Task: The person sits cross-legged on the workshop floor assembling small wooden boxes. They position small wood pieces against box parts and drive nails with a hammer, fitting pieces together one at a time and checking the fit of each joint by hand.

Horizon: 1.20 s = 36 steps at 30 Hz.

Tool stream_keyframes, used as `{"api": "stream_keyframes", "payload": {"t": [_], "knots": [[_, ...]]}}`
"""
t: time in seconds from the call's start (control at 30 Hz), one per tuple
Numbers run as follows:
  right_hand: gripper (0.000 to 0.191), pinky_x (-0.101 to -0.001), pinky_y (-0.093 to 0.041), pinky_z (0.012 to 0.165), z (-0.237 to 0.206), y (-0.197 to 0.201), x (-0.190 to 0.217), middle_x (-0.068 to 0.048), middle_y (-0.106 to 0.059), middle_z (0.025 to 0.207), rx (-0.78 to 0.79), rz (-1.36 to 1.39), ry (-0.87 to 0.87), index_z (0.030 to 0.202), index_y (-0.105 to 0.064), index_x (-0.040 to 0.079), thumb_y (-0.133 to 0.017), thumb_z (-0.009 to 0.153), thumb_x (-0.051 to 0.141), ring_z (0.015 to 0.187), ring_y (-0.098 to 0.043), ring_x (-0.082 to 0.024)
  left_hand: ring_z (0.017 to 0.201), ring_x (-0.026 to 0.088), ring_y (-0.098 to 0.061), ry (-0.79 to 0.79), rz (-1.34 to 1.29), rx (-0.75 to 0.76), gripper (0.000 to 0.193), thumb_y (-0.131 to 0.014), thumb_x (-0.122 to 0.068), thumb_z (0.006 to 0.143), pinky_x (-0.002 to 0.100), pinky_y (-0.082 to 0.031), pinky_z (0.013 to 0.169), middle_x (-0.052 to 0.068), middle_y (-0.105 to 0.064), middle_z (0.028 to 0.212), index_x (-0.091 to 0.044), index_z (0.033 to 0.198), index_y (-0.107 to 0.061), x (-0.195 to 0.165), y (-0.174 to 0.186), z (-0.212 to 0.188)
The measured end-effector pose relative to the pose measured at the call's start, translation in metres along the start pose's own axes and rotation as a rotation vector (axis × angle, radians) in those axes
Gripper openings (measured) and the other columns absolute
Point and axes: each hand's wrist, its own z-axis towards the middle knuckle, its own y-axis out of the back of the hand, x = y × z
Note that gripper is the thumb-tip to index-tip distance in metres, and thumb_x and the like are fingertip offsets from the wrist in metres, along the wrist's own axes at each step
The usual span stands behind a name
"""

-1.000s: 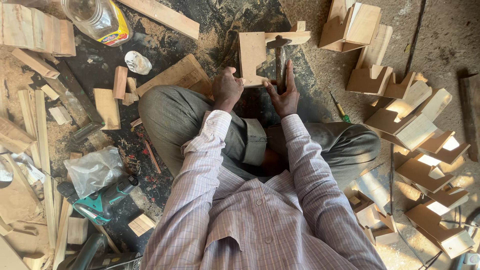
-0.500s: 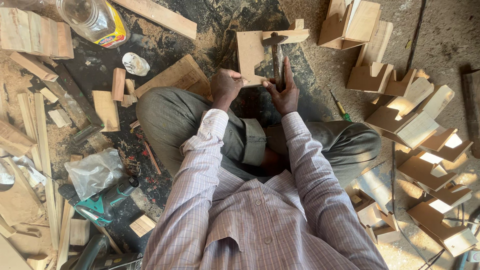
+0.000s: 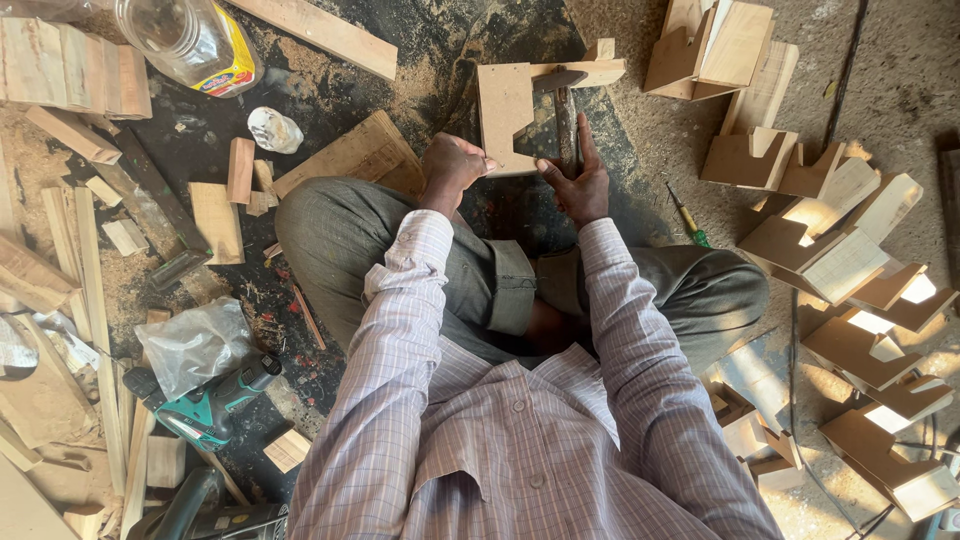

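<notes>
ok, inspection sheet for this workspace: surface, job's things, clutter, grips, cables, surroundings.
Surface: floor under sawdust and dark patches.
Job's things: pale wooden piece on the floor in front of the crossed legs; hammer lies at its right edge.
Clutter: wood offcuts, plastic jar, plastic bag, green power drill, screwdriver.
Grips: left hand closed at the piece's lower edge; right hand open, fingers along the hammer handle.
Cables: a thin dark cable runs along the floor at right.
Surroundings: stack of notched wooden blocks at right.
</notes>
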Motion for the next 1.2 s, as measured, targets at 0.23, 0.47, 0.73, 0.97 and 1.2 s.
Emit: {"api": "stream_keyframes", "payload": {"t": [0.23,0.47,0.73,0.97,1.2], "knots": [[0.106,-0.0284,-0.049,0.04,0.0,0.002,0.01,-0.008,-0.08,0.093,0.03,-0.07,-0.038,0.167,-0.022,0.024,-0.09,0.084,0.027,0.05,-0.058,-0.007,0.074,0.017,-0.078,-0.01,-0.056,-0.01,0.021,-0.09,-0.005,0.068,0.028,-0.063,0.068,0.016,-0.08,0.085,0.0,0.085,-0.079,-0.007,0.005,-0.01],[0.103,-0.0285,-0.053,0.047,0.002,0.001,0.009,-0.008,-0.081,0.099,0.05,-0.082,0.031,0.168,-0.023,0.023,-0.088,0.088,0.024,0.059,-0.063,-0.009,0.075,0.015,-0.078,-0.042,-0.068,0.019,0.02,-0.089,-0.007,0.069,0.027,-0.063,0.071,0.014,-0.08,0.085,-0.001,0.086,-0.08,-0.01,0.009,-0.013],[0.111,-0.0324,-0.058,0.058,-0.007,-0.005,0.001,-0.01,-0.078,0.114,0.03,-0.025,0.091,0.168,-0.013,0.023,-0.087,0.086,0.031,0.068,-0.067,-0.014,0.078,0.015,-0.078,-0.205,-0.054,0.066,0.037,-0.085,-0.014,0.073,0.03,-0.063,0.072,0.005,-0.08,0.09,-0.007,0.108,-0.073,-0.001,0.006,-0.012],[0.103,-0.0379,-0.061,0.107,-0.005,-0.011,0.0,-0.013,-0.051,0.163,-0.003,-0.154,0.315,0.168,-0.017,0.024,-0.086,0.092,0.035,0.122,-0.074,-0.021,0.08,0.015,-0.079,-0.258,0.059,0.05,0.033,-0.088,-0.022,0.073,0.03,-0.061,0.074,0.005,-0.081,0.09,-0.008,0.101,-0.079,0.004,0.0,-0.002],[0.096,-0.0414,-0.061,0.102,-0.007,-0.012,-0.003,-0.013,-0.046,0.164,-0.013,-0.305,0.338,0.167,-0.016,0.025,-0.077,0.097,0.048,0.12,-0.074,-0.026,0.078,0.018,-0.078,-0.239,0.134,0.025,0.031,-0.089,-0.025,0.072,0.032,-0.06,0.075,0.008,-0.081,0.087,-0.006,0.094,-0.079,0.004,-0.002,0.004]]}}
